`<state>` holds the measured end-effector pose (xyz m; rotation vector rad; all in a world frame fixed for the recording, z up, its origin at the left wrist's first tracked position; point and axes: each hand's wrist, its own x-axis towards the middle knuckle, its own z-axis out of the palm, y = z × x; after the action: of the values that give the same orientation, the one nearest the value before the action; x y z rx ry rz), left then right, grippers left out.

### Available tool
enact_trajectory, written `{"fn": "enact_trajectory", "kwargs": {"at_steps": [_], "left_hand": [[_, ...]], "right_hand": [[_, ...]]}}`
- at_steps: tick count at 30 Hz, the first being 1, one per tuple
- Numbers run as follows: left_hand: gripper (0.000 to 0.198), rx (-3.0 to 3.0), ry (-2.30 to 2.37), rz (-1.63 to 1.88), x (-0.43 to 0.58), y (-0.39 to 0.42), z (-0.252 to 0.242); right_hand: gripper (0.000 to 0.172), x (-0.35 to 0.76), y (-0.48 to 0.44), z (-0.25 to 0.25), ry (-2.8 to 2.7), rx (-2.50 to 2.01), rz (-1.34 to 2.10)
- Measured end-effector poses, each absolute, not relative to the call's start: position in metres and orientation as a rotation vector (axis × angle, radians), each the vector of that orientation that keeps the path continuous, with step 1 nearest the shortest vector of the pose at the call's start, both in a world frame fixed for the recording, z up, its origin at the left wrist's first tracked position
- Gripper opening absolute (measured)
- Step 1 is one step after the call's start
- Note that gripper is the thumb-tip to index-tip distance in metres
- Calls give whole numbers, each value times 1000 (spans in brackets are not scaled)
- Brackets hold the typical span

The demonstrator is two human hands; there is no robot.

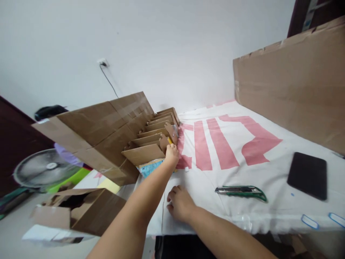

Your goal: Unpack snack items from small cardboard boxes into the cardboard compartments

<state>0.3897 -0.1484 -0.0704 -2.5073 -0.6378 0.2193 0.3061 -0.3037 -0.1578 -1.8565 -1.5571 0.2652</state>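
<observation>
My left hand [172, 154] is stretched forward at the near end of a row of open cardboard boxes [145, 154]. Its fingers are closed round a slim yellow object [169, 140], mostly hidden in the hand, whose kind I cannot make out. Beneath the nearest box lies a blue patterned packet [151, 167], close to my left wrist. My right hand [181, 203] rests on the white and red cloth [203, 205] near the table's front edge, fingers loosely bent and apart, holding nothing. Right of it lies a green utility knife [242, 191].
A tall cardboard panel [107, 126] stands left of the row, another large cardboard sheet [291, 82] at the right. A black tablet-like slab [307, 175] lies at the right. Lower left are an open box [99, 212] and a fan [50, 167].
</observation>
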Motion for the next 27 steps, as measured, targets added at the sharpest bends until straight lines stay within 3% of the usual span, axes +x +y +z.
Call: {"fn": "enact_trajectory", "kwargs": {"at_steps": [27], "left_hand": [[34, -2554, -705, 142, 392, -153, -69]], "right_hand": [[19, 306, -303, -158, -1554, -1857, 268]]}}
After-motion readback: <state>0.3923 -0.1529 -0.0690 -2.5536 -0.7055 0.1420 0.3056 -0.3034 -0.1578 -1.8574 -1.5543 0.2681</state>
